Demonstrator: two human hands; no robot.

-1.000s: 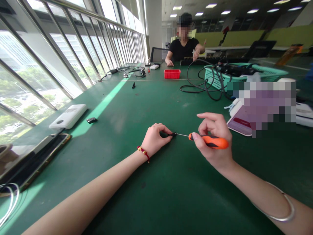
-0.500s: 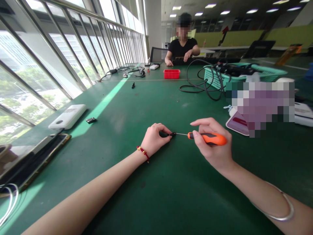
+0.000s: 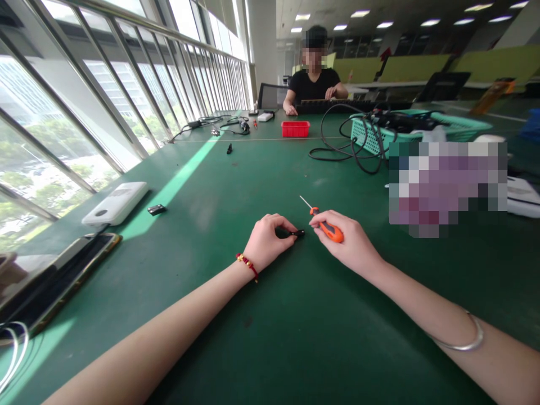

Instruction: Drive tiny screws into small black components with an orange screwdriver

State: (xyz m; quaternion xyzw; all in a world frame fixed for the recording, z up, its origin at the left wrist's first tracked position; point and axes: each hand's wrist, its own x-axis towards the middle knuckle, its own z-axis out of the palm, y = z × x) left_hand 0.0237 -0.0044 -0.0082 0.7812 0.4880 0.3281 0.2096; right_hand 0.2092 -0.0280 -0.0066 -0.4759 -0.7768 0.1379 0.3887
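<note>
A: Where is the small black piece (image 3: 300, 233) sitting?

B: Near the middle of the green table (image 3: 261, 360). The left hand (image 3: 270, 239) is pinching it between thumb and fingertips; I cannot tell whether it is touching the surface.

A: And the right hand (image 3: 346, 239)?

B: It is grasping an orange-and-black screwdriver (image 3: 332, 231) by the handle, just right of the piece.

A: What is changing?

B: Compared with half a second ago, the blade is no longer reaching the piece's right end. It is pointing toward the far left, its tip standing apart, while the left hand is keeping its pinch.

A: Meaning what for the work?

B: The screwdriver is not acting on the piece right now; I am judging this a pause, possibly for regripping.

A: Farther out?

B: A black part (image 3: 157, 210) is lying left, near a white box (image 3: 116, 202); a red bin (image 3: 296, 130) is standing far off, and a co-worker (image 3: 311, 84) is sitting beyond.
</note>
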